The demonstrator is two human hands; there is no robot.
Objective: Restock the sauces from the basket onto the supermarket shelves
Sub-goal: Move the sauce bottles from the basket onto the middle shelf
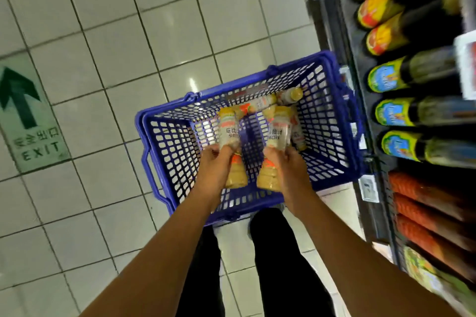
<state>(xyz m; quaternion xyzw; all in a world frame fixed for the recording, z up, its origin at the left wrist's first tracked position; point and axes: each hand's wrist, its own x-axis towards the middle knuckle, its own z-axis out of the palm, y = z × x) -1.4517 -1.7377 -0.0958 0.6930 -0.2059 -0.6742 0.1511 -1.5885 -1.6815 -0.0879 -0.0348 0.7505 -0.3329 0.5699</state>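
The left hand (216, 162) grips a sauce bottle (228, 131) and the right hand (283, 162) grips a second sauce bottle (278, 131) above the blue basket's (144, 121) near edge; both bottles point away from the person; the shelves (360, 64) are to the right, nearer the right hand.

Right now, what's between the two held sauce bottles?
Head view: only the blue plastic basket's floor between the left hand's yellow sauce bottle and right hand's matching bottle.

Me, seen from above:
Bare forearms (167, 247), bare left hand (215, 165) and right hand (286, 162). Trousers (273, 239) plain black, matte.
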